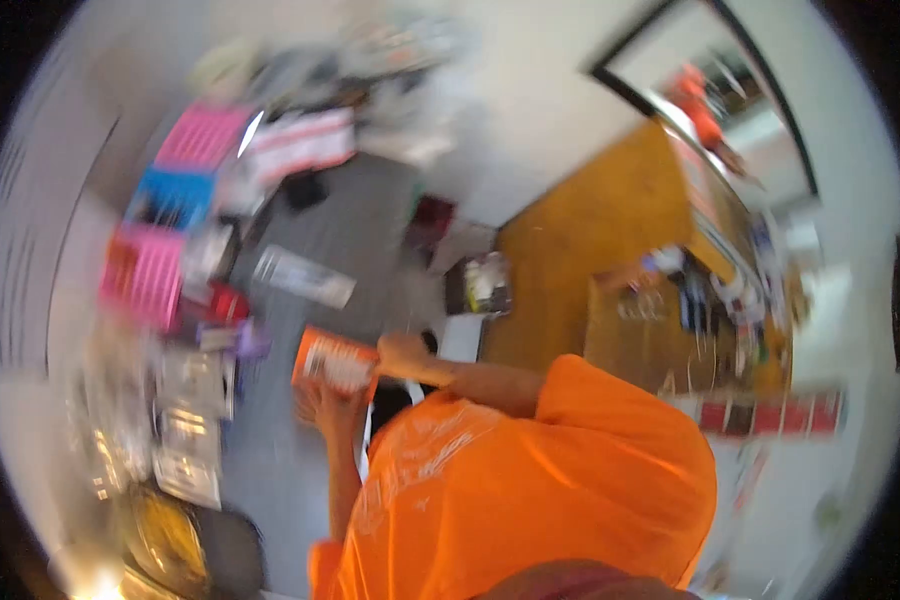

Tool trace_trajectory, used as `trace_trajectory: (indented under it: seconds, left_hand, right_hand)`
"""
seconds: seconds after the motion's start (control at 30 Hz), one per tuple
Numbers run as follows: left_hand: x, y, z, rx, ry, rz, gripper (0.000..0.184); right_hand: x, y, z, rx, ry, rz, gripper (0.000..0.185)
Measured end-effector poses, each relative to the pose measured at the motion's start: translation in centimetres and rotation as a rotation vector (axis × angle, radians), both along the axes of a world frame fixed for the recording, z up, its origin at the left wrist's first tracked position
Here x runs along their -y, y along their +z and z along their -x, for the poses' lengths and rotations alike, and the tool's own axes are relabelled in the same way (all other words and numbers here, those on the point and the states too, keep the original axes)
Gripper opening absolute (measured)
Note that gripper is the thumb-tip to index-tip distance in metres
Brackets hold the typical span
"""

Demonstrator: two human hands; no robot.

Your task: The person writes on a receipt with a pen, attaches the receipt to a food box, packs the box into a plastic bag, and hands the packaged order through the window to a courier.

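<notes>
An orange packet [335, 362] with a white printed label is held over the grey table [300, 225]. My left hand [330, 405] grips its lower edge, its fingers partly on the packet. At the packet's right side, my right hand [402, 355] is closed on the edge. Motion blur hides the finger details and the print. A white and grey strip-shaped packet [303, 276] lies on the table beyond the orange one.
Pink baskets [205, 137] and a blue basket [170, 200] line the table's left side, with clear packs [188, 430] nearer. A dark bin [478, 285] holds bottles. To the right are a wooden surface [600, 210] and a mirror [715, 90]. A black chair-like object [235, 555] is at lower left.
</notes>
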State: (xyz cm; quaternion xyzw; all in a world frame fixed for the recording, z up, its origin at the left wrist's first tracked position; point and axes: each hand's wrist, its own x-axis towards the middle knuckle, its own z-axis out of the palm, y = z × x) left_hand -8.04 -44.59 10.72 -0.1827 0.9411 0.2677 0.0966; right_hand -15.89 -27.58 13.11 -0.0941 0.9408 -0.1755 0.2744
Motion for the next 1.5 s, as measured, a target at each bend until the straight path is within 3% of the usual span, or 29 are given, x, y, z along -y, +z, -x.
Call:
trace_trajectory:
  seconds: [0.03,0.07,0.13,0.17,0.23,0.3,0.33,0.4,0.43,0.47,0.53,0.57,0.63,0.7,0.73,0.77,0.8,0.83,0.87,0.9,0.93,0.97,1.0,1.1,1.17,1.23,1.3,1.4,1.5]
  left_hand:
    - [0.3,1.4,0.0,0.063,0.010,0.011,0.108]
    - [0.6,0.5,-0.8,-0.038,-0.079,0.065,0.105]
    - [0.8,-0.9,-0.7,-0.181,-0.156,0.134,0.103]
    - [0.7,-1.2,-0.5,-0.182,-0.096,0.009,0.104]
    - [1.2,-4.0,-1.6,-0.190,-0.040,-0.105,0.106]
    - [0.6,-8.4,-1.7,-0.603,0.190,-0.209,0.099]
    - [-0.8,-6.7,-1.3,-0.619,0.180,-0.203,0.099]
    - [-4.8,-0.5,-1.1,-0.316,0.899,-1.213,0.082]
    - [-3.0,-5.6,-0.7,-0.242,0.679,-1.434,0.068]
    - [-4.0,-5.7,-0.6,-0.243,0.667,-1.432,0.068]
    - [-7.1,-5.2,-0.8,-0.250,0.557,-1.500,0.061]
    - [-9.8,-1.4,-0.8,-0.252,0.633,-1.361,0.052]
    - [-13.2,1.8,-0.2,-0.207,0.540,-1.479,0.051]
    - [-17.6,5.0,0.1,-0.173,0.322,-1.574,0.051]
    - [-18.9,4.6,0.6,-0.101,0.289,-1.624,0.050]
    - [-20.8,5.8,1.1,-0.118,0.197,-1.740,0.047]
    - [-22.8,7.8,1.1,-0.089,0.133,-1.723,0.047]
    - [-25.0,9.0,1.3,-0.048,0.206,-1.675,0.046]
    - [-26.6,9.8,1.5,0.067,0.195,-1.662,0.045]
    - [-28.9,11.9,1.2,0.082,0.187,-1.661,0.045]
    - [-31.3,14.1,0.6,0.097,0.179,-1.658,0.045]
    - [-33.1,15.0,0.3,0.154,0.127,-1.718,0.044]
    - [-34.6,15.7,0.1,0.209,0.072,-1.778,0.043]
    - [-38.0,16.6,-0.8,0.317,-0.007,-1.764,0.046]
    - [-39.7,17.5,-1.4,0.341,-0.017,-1.782,0.046]
    - [-40.7,18.3,-2.0,0.306,-0.029,-1.701,0.046]
    - [-41.1,19.0,-2.0,0.321,-0.062,-1.679,0.046]
    - [-41.0,18.8,-2.1,0.362,-0.109,-1.640,0.047]
    - [-41.0,18.6,-2.0,0.285,0.013,-1.558,0.043]
  right_hand:
    - [-0.4,1.9,0.7,0.090,-0.009,-0.062,0.057]
    - [-1.7,-0.4,0.3,0.039,-0.021,0.018,0.069]
    - [-3.0,-6.6,0.0,0.010,-0.074,0.391,0.093]
    - [-2.9,-12.1,0.3,0.212,-0.142,0.543,0.095]
    - [-3.1,-6.0,-0.1,0.575,-0.249,0.810,0.089]
    - [-2.7,-7.6,-0.5,0.440,-0.245,0.805,0.082]
    - [-2.7,-7.4,-1.0,0.431,-0.300,0.828,0.079]
    - [-3.1,-7.2,-1.9,0.424,-0.341,0.858,0.078]
    - [-4.2,-6.5,-2.3,0.422,-0.364,0.868,0.078]
    - [-5.2,-5.7,-2.8,0.421,-0.387,0.877,0.077]
    - [-8.5,-2.1,-4.8,0.503,-0.436,1.076,0.074]
    - [-10.6,-0.9,-5.4,0.303,-0.306,0.961,0.068]
    - [-15.9,4.4,-6.3,-0.016,-0.118,0.844,0.058]
    - [-22.6,16.4,-7.0,-0.113,-0.179,0.704,0.037]
    - [-26.5,15.1,-6.8,-0.717,-0.112,0.643,0.029]
    - [-30.4,19.6,-7.9,-0.601,-0.409,0.872,0.022]
    - [-33.7,25.5,-10.0,-0.670,-0.661,0.983,0.020]
    - [-37.7,27.1,-11.3,-0.799,-0.833,1.202,0.020]
    - [-43.2,27.3,-11.8,-1.063,-0.821,0.699,0.025]
    - [-45.0,31.9,-13.8,-1.125,-0.808,0.355,0.029]
    - [-46.9,35.9,-15.6,-0.904,-0.655,0.344,0.034]
    - [-49.8,35.5,-16.4,-0.917,-0.521,0.182,0.034]
    - [-50.7,37.4,-17.8,-0.736,-0.483,0.138,0.034]
    - [-53.5,40.8,-19.2,-0.545,-0.299,0.193,0.035]
    - [-54.7,43.1,-19.7,-0.308,-0.314,0.586,0.035]
    - [-57.4,43.8,-17.5,-0.553,-0.204,1.027,0.031]
    - [-58.4,44.6,-14.0,-0.369,-0.359,1.661,0.027]
    - [-61.7,42.8,-9.6,-0.176,-0.448,1.910,0.029]
    - [-62.8,40.5,-7.4,-0.156,-0.499,2.019,0.029]
